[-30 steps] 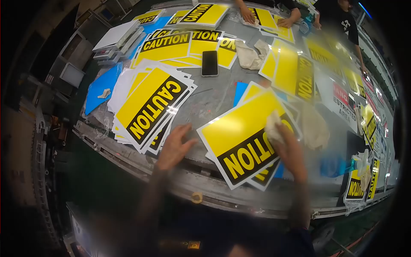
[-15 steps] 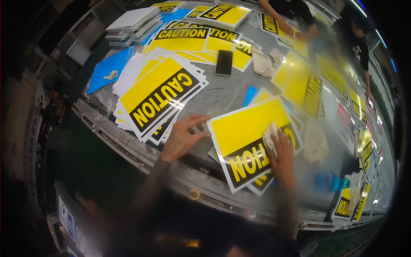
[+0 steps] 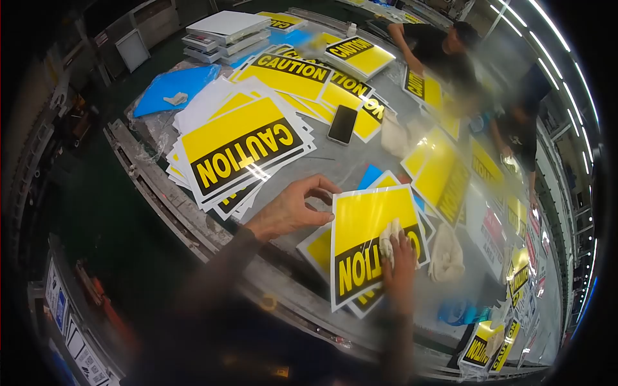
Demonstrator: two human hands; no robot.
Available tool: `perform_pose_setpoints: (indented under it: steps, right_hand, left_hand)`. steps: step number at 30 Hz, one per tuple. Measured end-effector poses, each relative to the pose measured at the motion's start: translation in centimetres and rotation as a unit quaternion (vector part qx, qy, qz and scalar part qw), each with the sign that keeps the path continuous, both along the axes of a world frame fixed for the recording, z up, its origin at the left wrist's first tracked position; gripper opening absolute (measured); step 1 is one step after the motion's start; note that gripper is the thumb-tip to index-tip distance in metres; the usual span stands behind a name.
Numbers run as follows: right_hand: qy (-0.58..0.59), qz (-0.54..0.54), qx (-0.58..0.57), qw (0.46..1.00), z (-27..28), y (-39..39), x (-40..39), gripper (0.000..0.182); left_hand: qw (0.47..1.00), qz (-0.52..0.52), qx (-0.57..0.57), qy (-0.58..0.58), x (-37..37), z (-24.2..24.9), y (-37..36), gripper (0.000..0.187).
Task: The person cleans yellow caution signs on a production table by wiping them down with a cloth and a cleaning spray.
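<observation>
A yellow and black caution sign [image 3: 371,215] lies in front of me on top of other signs, its lettering upside down from my side. At its upper left corner and left edge is my left hand [image 3: 297,207], thumb and fingers curved in a C and gripping the border. My right hand [image 3: 400,262] is closed on a whitish cloth [image 3: 388,241], pressed onto the sign over the middle of the word. The fingers partly cover the cloth and some letters.
Left of the sign is a fanned stack of caution signs [image 3: 237,151]. A phone [image 3: 342,124] lies beyond it on the grey table [image 3: 302,164]. Another cloth [image 3: 445,254] sits to the right. Blue sheet [image 3: 177,90] and white panels [image 3: 228,24] stand at the far left. Co-workers [image 3: 444,55] work across the table.
The view has shifted and tilted. My right hand and the cloth have moved a little left and lower on the sign. The left hand stays at the sign's left edge.
</observation>
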State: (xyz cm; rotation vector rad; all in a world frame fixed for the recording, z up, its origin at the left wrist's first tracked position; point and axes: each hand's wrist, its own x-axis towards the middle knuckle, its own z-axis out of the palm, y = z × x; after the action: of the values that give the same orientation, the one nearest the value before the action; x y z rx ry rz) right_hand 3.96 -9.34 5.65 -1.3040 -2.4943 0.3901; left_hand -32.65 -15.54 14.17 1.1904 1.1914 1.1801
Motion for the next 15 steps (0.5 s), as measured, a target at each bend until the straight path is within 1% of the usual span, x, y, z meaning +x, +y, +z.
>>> perform_pose_setpoints:
  steps: [4, 7, 10, 13, 14, 15]
  right_hand:
    - [0.003, 0.001, -0.007, 1.000, -0.3, -0.3, 0.0, 0.060]
    - [-0.001, 0.000, -0.001, 1.000, -0.1, -0.1, 0.1, 0.060]
    - [-0.013, 0.000, 0.011, 1.000, 0.1, 0.0, 0.0, 0.061]
    - [-0.005, 0.026, 0.019, 0.999, -1.4, -0.4, -0.2, 0.062]
    - [-0.004, 0.019, 0.040, 0.999, -1.6, 0.2, 0.3, 0.062]
    - [-0.001, 0.028, 0.045, 0.999, -1.4, 0.4, 0.2, 0.064]
  left_hand:
    - [0.991, 0.034, 0.030, 0.127, -0.1, 0.3, 0.1, 0.048]
    - [0.985, 0.005, -0.010, 0.173, -0.8, 1.4, 0.0, 0.047]
    - [0.990, -0.007, -0.029, 0.137, -1.7, 0.3, 0.2, 0.045]
    - [0.995, 0.008, -0.007, 0.100, -2.0, -0.2, -0.3, 0.046]
    - [0.995, 0.024, -0.054, 0.085, -2.0, 0.2, -0.8, 0.045]
    - [0.994, 0.028, -0.042, 0.094, -2.2, -0.5, -0.9, 0.047]
